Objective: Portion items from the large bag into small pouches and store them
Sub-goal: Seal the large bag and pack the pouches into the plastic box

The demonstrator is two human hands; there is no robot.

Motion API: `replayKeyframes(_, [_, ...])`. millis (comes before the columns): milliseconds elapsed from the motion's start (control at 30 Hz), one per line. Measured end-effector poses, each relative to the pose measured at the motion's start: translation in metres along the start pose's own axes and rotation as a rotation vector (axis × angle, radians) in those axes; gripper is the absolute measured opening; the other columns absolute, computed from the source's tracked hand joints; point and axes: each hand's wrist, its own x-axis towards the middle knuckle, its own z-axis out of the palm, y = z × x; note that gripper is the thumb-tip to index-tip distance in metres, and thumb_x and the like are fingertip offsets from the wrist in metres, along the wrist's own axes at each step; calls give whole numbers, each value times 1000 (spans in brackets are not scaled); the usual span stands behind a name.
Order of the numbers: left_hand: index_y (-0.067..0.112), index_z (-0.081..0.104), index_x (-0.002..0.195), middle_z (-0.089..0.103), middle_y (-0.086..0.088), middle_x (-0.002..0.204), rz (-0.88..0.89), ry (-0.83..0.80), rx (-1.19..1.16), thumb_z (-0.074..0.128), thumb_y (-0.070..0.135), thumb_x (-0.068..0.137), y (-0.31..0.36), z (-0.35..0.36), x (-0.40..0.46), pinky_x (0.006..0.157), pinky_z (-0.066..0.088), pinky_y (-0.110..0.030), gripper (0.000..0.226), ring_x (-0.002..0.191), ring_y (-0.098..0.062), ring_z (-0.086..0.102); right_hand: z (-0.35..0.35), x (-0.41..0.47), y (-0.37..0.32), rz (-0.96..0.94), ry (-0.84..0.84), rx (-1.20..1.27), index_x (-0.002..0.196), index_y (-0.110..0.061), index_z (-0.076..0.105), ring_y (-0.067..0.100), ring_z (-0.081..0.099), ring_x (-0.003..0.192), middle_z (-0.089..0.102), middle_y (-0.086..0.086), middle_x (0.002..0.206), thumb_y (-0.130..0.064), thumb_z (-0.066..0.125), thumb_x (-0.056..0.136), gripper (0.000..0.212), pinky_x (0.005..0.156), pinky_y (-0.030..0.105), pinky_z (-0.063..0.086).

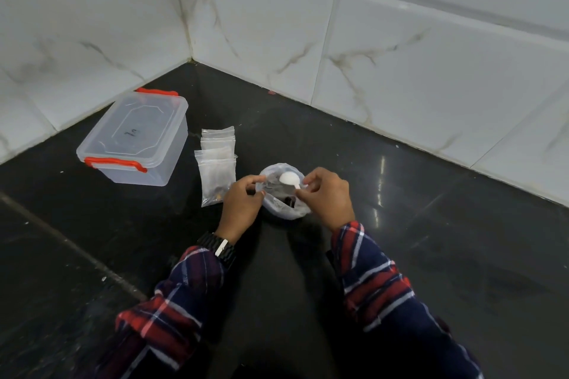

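Note:
The large clear bag (284, 212) stands open on the black counter, with dark contents inside. My left hand (241, 204) pinches its left rim. A white plastic spoon (289, 178) hovers over the bag's mouth, its handle held by my right hand (328, 197). To the left of the bag lie small clear pouches (217, 163) in an overlapping stack; the nearest one holds some dark pieces at its bottom.
A clear plastic storage box (135, 141) with red clips and its lid on sits at the back left, near the tiled wall corner (191, 59). White marble-look tiles (400, 55) bound the black counter (431, 240) behind and to the right.

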Motion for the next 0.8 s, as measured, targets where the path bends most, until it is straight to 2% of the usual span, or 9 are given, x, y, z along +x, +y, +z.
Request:
replayKeyframes(67, [12, 63, 119, 66, -3, 109, 4, 29, 1, 58, 5, 90, 1, -3, 2, 92, 53, -37, 29, 102, -16, 63, -8, 10, -3, -7, 56, 152, 81, -15, 64, 0, 55, 58, 61, -6, 68, -11, 77, 77, 14, 53, 5, 43])
replayKeyframes(167, [12, 63, 119, 65, -2, 107, 6, 55, 5, 58, 6, 91, 1, -7, 4, 92, 52, -35, 29, 102, -16, 63, -12, 26, 6, 0, 221, 215, 81, -12, 64, 0, 54, 55, 61, -2, 68, -11, 75, 79, 11, 53, 4, 42])
replayKeyframes(267, [13, 63, 117, 65, 0, 105, -1, 71, 3, 58, 6, 91, 0, -7, 8, 92, 52, -38, 27, 100, -16, 63, -4, 40, 27, 77, 263, 122, 77, -11, 65, 9, 56, 63, 62, -1, 69, -12, 72, 81, 8, 64, 17, 49])
replayKeyframes(333, [14, 64, 113, 64, 3, 100, -18, 79, -10, 58, 9, 91, -1, -6, 10, 92, 53, -41, 23, 99, -17, 63, 4, 45, 41, 97, 217, 1, 75, -9, 66, 15, 60, 69, 65, 2, 72, -13, 70, 82, 9, 72, 29, 52])
replayKeyframes(400, [16, 67, 106, 65, 5, 96, -14, 98, -13, 58, 13, 92, -2, -4, 13, 89, 54, -44, 17, 96, -18, 65, 11, 47, 51, 94, 159, -105, 77, -8, 65, 21, 62, 76, 67, 7, 80, -14, 68, 83, 9, 76, 33, 52])
replayKeyframes(567, [9, 65, 98, 67, -8, 94, -16, 122, -33, 58, 12, 93, -1, 0, 14, 75, 59, -35, 9, 90, -23, 67, 14, 46, 50, -30, 164, -239, 89, -1, 70, 25, 57, 86, 62, 15, 92, -16, 62, 89, 17, 76, 28, 42])
replayKeyframes(633, [6, 63, 96, 65, -8, 90, -33, 133, -44, 60, 12, 92, -1, 0, 13, 71, 59, -29, 7, 88, -22, 67, 11, 40, 39, -28, 134, -94, 93, -6, 71, 17, 57, 83, 63, 8, 89, -20, 61, 91, 17, 71, 17, 38])
replayKeyframes(700, [2, 60, 93, 63, -7, 87, -50, 139, -60, 62, 10, 91, -1, 1, 12, 67, 58, -25, 9, 86, -23, 67, 12, 35, 33, 35, -21, 75, 97, -15, 69, 11, 59, 81, 66, 0, 86, -24, 61, 91, 14, 70, 11, 40])
replayKeyframes(800, [0, 53, 96, 60, -10, 88, -65, 123, -64, 62, 7, 90, -1, 2, 12, 66, 59, -25, 13, 86, -24, 66, 16, 31, 35, 176, -213, 333, 103, -21, 64, 20, 66, 93, 68, 9, 95, -23, 59, 92, 12, 80, 30, 56])
